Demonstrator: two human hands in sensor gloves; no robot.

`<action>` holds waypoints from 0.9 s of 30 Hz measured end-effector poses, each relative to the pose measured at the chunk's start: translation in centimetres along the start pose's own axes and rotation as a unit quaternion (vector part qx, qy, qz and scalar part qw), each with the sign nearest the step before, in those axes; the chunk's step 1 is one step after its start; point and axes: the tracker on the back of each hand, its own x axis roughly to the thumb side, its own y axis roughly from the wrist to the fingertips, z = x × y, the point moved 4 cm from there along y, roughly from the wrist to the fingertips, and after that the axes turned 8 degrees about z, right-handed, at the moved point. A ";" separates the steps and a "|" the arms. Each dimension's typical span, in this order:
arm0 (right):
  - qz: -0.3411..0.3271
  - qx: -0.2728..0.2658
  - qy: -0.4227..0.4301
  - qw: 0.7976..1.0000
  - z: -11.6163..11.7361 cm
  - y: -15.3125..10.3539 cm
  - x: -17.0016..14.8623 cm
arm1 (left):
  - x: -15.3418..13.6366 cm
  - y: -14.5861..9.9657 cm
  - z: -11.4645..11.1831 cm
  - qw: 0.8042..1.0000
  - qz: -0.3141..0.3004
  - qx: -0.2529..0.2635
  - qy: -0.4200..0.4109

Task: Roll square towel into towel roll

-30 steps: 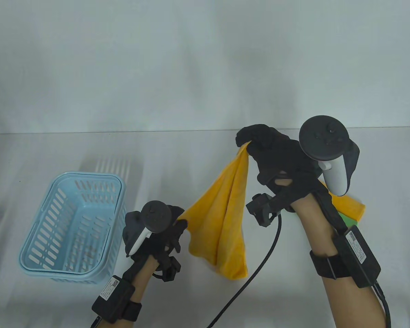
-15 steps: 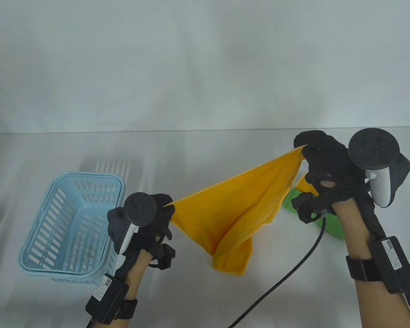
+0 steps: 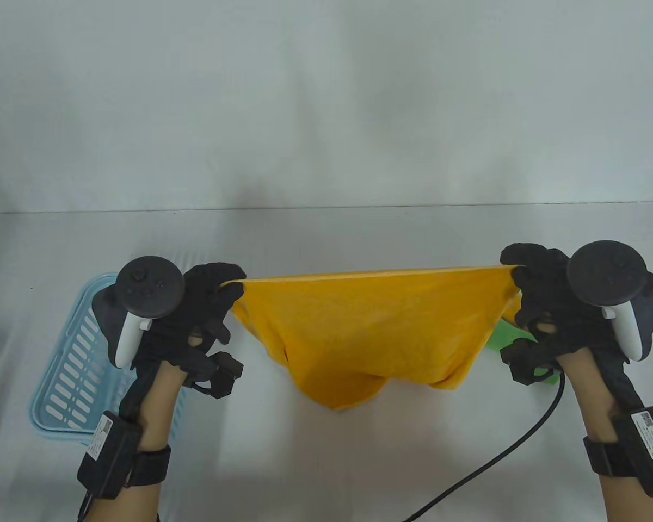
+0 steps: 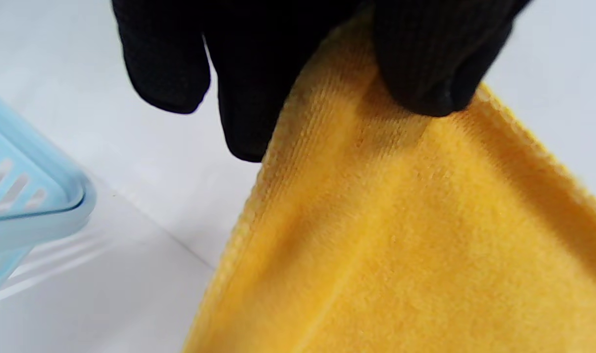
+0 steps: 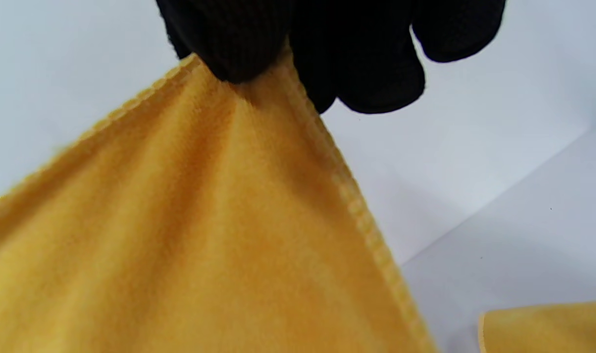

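Observation:
A yellow square towel (image 3: 375,331) hangs stretched between my two hands above the table, its top edge taut and its lower part sagging toward the tabletop. My left hand (image 3: 226,288) pinches the towel's left top corner; the left wrist view shows the gloved fingers (image 4: 425,59) clamped on the yellow towel (image 4: 401,235). My right hand (image 3: 514,272) pinches the right top corner, and in the right wrist view the gloved fingertips (image 5: 239,44) grip the hemmed corner of the towel (image 5: 204,235).
A light blue slotted basket (image 3: 68,375) stands at the left, partly under my left forearm, its rim (image 4: 33,201) close to that hand. A green cloth (image 3: 503,334) lies behind my right hand. Another yellow cloth (image 5: 548,326) lies on the table. A black cable (image 3: 500,457) trails at front right.
Both hands moved apart and level, left hand going left and up, right hand right and down. The towel went from a bunched drape to a spread sheet with a taut top edge.

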 end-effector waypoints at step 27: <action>0.063 -0.052 0.026 0.996 -0.1 2.9 1.1 | 3.5 3.5 3.1 0.993 0.016 0.056 0.101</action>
